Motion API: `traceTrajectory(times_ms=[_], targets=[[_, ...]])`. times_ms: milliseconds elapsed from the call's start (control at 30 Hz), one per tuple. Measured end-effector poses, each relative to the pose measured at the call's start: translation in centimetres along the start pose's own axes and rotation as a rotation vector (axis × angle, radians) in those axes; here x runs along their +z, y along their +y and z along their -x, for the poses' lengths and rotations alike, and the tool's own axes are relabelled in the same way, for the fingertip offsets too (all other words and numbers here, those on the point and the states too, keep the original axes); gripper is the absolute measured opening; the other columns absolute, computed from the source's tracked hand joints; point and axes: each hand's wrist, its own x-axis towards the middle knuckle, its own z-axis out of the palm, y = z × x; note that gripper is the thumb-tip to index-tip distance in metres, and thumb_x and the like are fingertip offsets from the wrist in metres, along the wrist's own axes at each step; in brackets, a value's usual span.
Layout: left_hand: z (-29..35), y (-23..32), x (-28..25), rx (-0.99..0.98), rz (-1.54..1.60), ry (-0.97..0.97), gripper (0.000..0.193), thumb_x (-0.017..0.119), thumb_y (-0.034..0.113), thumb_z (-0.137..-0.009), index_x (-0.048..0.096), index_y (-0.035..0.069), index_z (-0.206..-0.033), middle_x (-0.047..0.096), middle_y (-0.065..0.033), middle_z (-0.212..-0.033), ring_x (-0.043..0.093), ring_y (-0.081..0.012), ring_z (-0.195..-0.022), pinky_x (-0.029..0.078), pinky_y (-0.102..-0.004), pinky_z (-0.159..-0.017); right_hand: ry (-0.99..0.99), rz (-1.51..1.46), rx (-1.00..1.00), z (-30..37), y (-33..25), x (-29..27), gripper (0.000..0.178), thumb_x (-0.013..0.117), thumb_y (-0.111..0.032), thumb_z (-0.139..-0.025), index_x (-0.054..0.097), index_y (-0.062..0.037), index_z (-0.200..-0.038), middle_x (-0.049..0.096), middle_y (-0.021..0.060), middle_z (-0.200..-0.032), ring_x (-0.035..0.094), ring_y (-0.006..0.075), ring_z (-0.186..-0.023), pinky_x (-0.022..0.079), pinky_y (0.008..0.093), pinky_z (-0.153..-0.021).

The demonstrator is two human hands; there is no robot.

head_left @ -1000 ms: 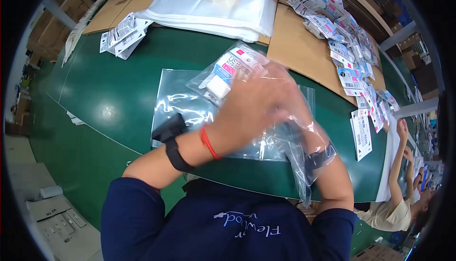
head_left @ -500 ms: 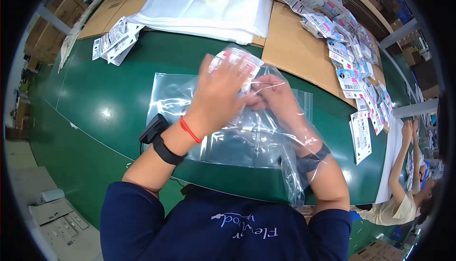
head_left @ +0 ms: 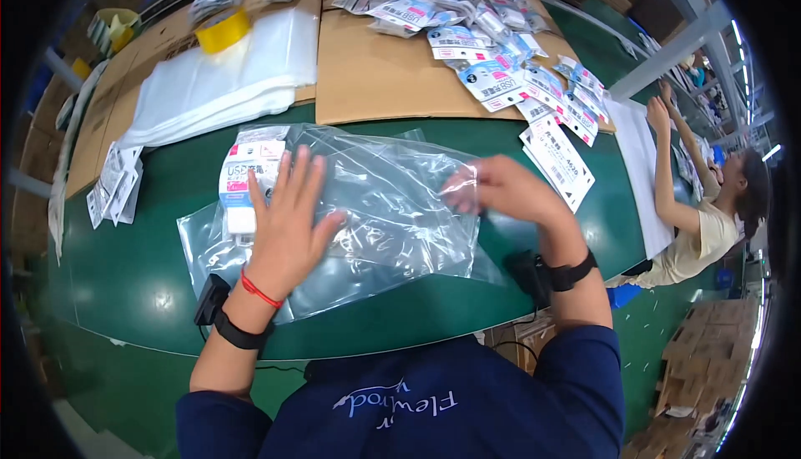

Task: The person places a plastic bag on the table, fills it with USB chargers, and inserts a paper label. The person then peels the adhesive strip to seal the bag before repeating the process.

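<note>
My left hand [head_left: 292,217] lies with fingers spread on a clear plastic bag [head_left: 380,209], its fingertips beside and partly over a white, pink and blue packaged charger [head_left: 249,163]. The packaged charger is under the film at the bag's left end; whether more are stacked beneath cannot be seen. Over at the bag's right edge is my right hand [head_left: 505,188], its bent fingertips behind the film and blurred. Whether those fingers pinch the film is unclear. Another clear bag [head_left: 200,246] lies flat on the green table under the first.
Several packaged chargers [head_left: 492,83] are heaped on cardboard [head_left: 375,92] at the far side. A stack of clear bags [head_left: 225,75] with a yellow tape roll [head_left: 224,32] lies far left. Printed cards [head_left: 117,184] sit left, more cards [head_left: 559,163] right. A co-worker [head_left: 701,209] is at the right.
The view has shifted. My right hand has drawn back rightward from the packaged charger, and its forearm is out from under the film. My left hand now rests spread beside the charger.
</note>
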Motion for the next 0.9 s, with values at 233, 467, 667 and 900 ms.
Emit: traceTrajectory(times_ms=[233, 467, 667, 900], targets=[[-1.7, 6.0, 0.4, 0.347, 0.174, -0.244, 0.069, 0.057, 0.047, -0.085, 0.039, 0.007, -0.138, 0.028, -0.0152, -0.148, 0.021, -0.0379, -0.138, 0.012, -0.0621, -0.107, 0.877, 0.916, -0.331, -1.7, 4.6, -6.9, 0.016, 0.06, -0.015, -0.086, 0.065, -0.006, -0.098, 0.067, 0.0097, -0.085, 0.064, 0.0235, -0.076, 0.051, 0.0344, -0.07], [-4.1, 9.4, -0.6, 0.066, 0.659, 0.31, 0.066, 0.063, 0.036, -0.086, 0.039, 0.0, -0.136, 0.037, -0.0223, -0.139, 0.035, -0.0358, -0.131, 0.021, -0.0492, -0.11, 0.916, 0.371, -0.532, -2.5, -4.5, -0.8, 0.022, 0.059, -0.024, -0.089, 0.066, -0.0035, -0.088, 0.065, 0.012, -0.075, 0.061, 0.0224, -0.06, 0.047, 0.0331, -0.056], [-4.8, 4.9, 0.4, -0.524, 1.664, 0.387, 0.043, 0.055, 0.014, -0.092, 0.043, -0.002, -0.129, 0.053, -0.0128, -0.122, 0.053, -0.0225, -0.112, 0.043, -0.0348, -0.096, 0.289, -0.206, -0.763, -3.0, -9.1, 2.1, 0.029, 0.06, -0.024, -0.089, 0.063, -0.0013, -0.106, 0.066, 0.017, -0.098, 0.065, 0.0273, -0.084, 0.05, 0.0316, -0.075], [-2.7, 5.5, -0.5, -0.67, 2.027, 0.278, 0.034, 0.053, 0.014, -0.094, 0.047, 0.001, -0.125, 0.056, -0.0085, -0.118, 0.057, -0.0184, -0.106, 0.047, -0.033, -0.09, 1.033, 0.823, -0.263, -13.2, 0.2, -7.6, 0.066, 0.054, -0.034, -0.092, 0.026, -0.0007, -0.142, 0.033, 0.023, -0.143, 0.032, 0.0399, -0.131, 0.03, 0.043, -0.107]])
